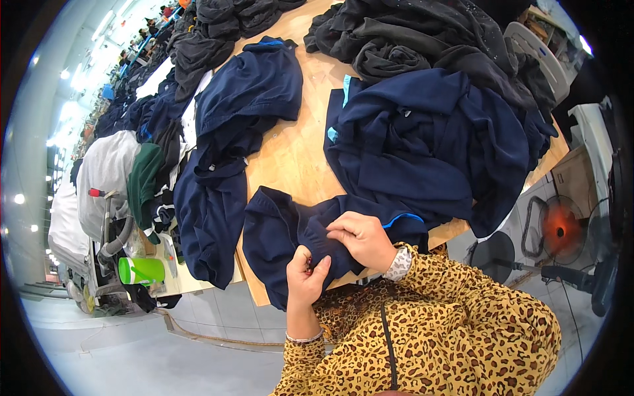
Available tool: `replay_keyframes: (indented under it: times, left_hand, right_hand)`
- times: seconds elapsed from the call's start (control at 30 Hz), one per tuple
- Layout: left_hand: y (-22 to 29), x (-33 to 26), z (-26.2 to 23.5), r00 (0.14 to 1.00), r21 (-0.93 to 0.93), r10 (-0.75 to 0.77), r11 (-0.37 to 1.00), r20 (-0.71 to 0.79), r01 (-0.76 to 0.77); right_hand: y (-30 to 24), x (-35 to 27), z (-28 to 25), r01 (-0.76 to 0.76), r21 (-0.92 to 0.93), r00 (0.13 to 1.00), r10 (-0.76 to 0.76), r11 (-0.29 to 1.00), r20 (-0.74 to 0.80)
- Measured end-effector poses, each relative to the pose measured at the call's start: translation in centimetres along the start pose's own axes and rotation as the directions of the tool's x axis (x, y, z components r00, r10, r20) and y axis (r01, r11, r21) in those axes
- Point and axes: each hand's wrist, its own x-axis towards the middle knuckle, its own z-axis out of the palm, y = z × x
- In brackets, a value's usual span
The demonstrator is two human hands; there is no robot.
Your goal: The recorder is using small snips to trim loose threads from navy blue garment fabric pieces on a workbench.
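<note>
A navy garment (277,228) lies bunched at the table's near edge, part of it hanging over. My right hand (362,241) is closed in a pinch on its cloth, near a gathered band. Just left of and below it, my left hand (307,277) is curled shut against the same garment. A small red-and-dark object (308,266) shows between its thumb and fingers; most of it is hidden, so I cannot make out its kind. Bright blue edging (403,218) shows on navy cloth to the right of my right hand.
A large navy heap (422,145) lies on the wooden table (290,158) at right, black garments (409,39) behind it. More navy garments (247,92) lie at left. A green container (141,270) stands at far left; a fan (561,231) glows orange at right.
</note>
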Motion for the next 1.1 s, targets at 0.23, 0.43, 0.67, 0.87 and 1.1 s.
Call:
replay_keyframes:
  times: [0.23,0.43,0.67,0.87,1.1]
  left_hand:
    - [-1.0,0.4,0.4,0.997,-0.387,-0.068,0.921,-0.027,0.052]
    - [-1.1,0.7,0.4,0.982,-0.518,-0.160,0.851,-0.096,0.088]
    - [-1.4,1.3,0.5,0.977,-0.574,-0.160,0.817,-0.142,0.051]
    - [-0.7,1.8,1.4,0.934,-0.727,-0.340,0.668,-0.108,0.159]
    - [-1.3,1.3,0.9,0.944,-0.518,-0.227,0.852,-0.239,0.074]
  right_hand:
    - [1.5,0.6,-0.8,-0.586,0.576,0.802,0.510,0.570,0.311]
    - [0.7,0.3,-0.5,-0.473,0.629,0.858,0.483,0.617,0.172]
    - [1.7,-0.7,0.0,-0.221,0.259,0.974,0.201,0.940,0.102]
    - [0.3,-0.8,0.2,-0.278,0.360,0.959,0.280,0.891,0.049]
    - [1.4,-0.2,-0.5,-0.034,0.084,0.999,0.031,0.996,0.039]
